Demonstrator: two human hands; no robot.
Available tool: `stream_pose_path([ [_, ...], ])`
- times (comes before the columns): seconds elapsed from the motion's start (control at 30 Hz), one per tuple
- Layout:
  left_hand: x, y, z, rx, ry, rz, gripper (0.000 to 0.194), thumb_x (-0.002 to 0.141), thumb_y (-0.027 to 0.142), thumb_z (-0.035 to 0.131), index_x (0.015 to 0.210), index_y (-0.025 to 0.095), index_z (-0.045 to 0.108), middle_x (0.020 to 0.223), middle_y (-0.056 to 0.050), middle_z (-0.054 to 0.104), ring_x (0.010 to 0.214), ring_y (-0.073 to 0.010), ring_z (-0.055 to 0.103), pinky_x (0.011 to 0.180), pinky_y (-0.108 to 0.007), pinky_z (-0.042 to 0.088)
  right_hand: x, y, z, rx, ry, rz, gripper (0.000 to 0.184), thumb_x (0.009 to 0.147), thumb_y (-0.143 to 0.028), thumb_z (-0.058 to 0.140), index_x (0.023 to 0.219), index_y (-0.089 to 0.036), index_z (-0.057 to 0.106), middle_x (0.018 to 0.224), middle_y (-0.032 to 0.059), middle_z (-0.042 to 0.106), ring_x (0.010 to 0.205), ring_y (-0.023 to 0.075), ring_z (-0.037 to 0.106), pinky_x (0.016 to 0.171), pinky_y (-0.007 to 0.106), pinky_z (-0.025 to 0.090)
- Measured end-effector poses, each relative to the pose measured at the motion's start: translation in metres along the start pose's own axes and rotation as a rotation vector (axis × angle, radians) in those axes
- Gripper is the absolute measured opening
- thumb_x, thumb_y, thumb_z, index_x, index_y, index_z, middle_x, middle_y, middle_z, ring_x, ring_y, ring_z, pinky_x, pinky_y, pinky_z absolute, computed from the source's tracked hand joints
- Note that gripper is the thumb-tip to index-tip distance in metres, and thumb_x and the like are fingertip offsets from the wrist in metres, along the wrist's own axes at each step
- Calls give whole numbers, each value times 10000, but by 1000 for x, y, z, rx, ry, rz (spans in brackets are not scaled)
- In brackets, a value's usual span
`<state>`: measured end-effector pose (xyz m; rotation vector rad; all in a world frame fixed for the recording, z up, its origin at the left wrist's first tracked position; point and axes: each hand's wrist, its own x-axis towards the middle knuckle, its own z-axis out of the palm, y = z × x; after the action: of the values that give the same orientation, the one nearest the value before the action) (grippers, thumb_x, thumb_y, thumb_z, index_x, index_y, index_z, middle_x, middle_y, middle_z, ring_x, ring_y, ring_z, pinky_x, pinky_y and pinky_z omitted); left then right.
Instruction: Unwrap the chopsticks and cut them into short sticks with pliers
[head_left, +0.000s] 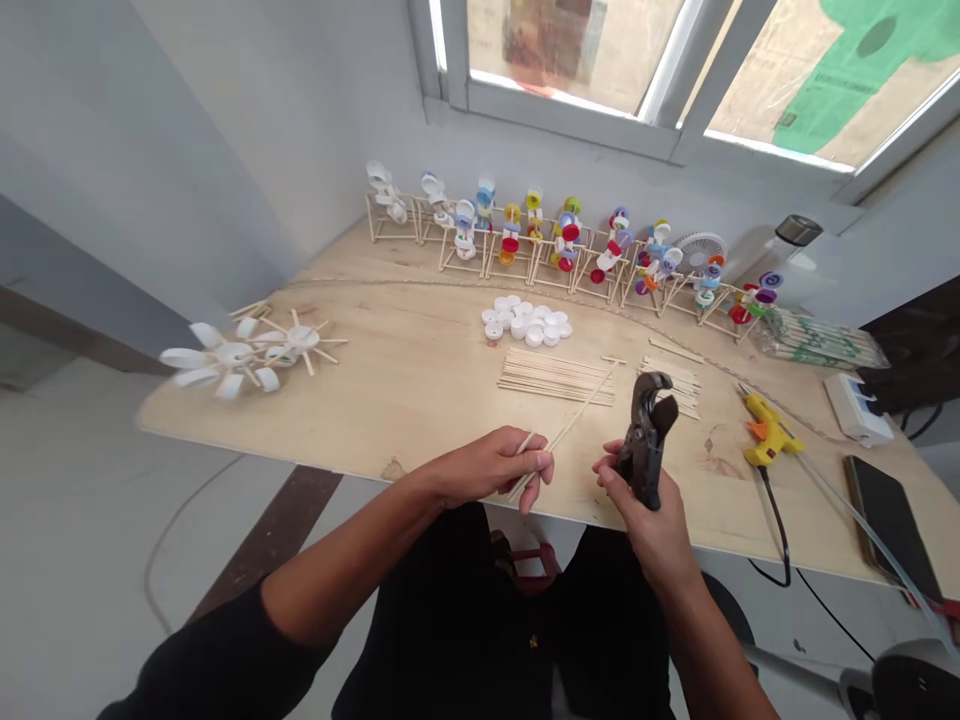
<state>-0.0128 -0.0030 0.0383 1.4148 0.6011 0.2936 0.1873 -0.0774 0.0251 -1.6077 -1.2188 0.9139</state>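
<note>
My left hand [501, 465] is closed in a pinch on thin wooden sticks [568, 427] that slant up and to the right over the plywood tabletop [420, 400]. My right hand [643, 500] is wrapped round the handles of a dark metal cutter [649, 425], whose jaws point up and stand slightly apart just right of the sticks. Both hands hover at the table's near edge. Beyond them lie a flat pile of sticks [555, 375] and a cluster of white bottle caps [526, 320].
A row of small stick frames with coloured caps [570, 245] lines the back wall under the window. Two white cap wheels [251, 355] sit at the left edge. A yellow glue gun [769, 432], a phone [889, 520], a power strip [857, 405] and a small fan [699, 252] are on the right.
</note>
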Motion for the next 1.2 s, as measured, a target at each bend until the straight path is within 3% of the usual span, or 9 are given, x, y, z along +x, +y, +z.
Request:
stream_pose_path([
  [0.23,-28,26,-8,97,55,23,313,906,376,367,787,145,541,522,22,578,477,-75,373,488,-193,285,-7,-2,-10,-311,-169,-17,330,805,-416,520,1039,-185,560,855,46,655,793,212,607,646,291,461],
  [0.43,-39,47,-9,238,68,80,336,915,388,338,787,152,540,551,19,597,525,-81,424,559,-193,348,-10,-6,-7,-353,-236,-49,311,830,-431,474,1010,-192,557,794,25,630,686,180,577,625,279,444],
  [0.87,-12,71,-7,667,22,18,231,874,222,329,712,182,489,528,44,572,563,-104,516,630,-205,390,-13,-9,-1,-267,-301,-35,328,825,-426,486,1020,-179,581,786,21,628,745,185,578,693,281,443],
  [1.07,-5,78,-11,732,-13,-45,226,837,203,351,657,180,486,510,33,577,535,-109,517,595,-209,386,-12,-8,1,-240,-259,-9,340,811,-446,506,995,-177,605,884,48,651,832,213,588,698,289,453],
  [1.2,-3,79,-13,757,-25,-59,236,834,214,364,640,182,494,496,25,588,523,-120,512,567,-215,379,-11,-6,2,-245,-260,8,351,820,-466,491,994,-182,602,887,48,643,782,204,582,692,297,455],
])
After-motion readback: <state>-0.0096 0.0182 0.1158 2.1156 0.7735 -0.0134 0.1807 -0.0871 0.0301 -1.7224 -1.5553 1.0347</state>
